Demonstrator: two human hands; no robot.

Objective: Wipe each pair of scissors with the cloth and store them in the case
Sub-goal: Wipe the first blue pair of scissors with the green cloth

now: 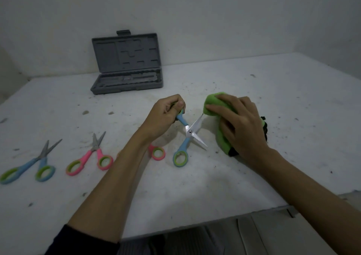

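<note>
Scissors lie in a row along the near left of the counter: a blue pair furthest left, a pink pair just beside it, then a pink handle loop showing from behind my left forearm; the rest of that pair is hidden. My left hand grips one handle of the open blue scissors, its other loop hanging low, blades spread wide. One tip touches the green cloth, which my right hand clasps, fingers curled over it.

My worry is those splayed blades: the free lower point aims towards my right wrist, and if the cloth slips along the edge, my fingers sit just behind thin fabric. Held by one handle only, the pair could also pivot or drop.

Back left stands the grey case, lid upright, well apart from my hands. I see moulded recesses in it, but no scissors yet.
</note>
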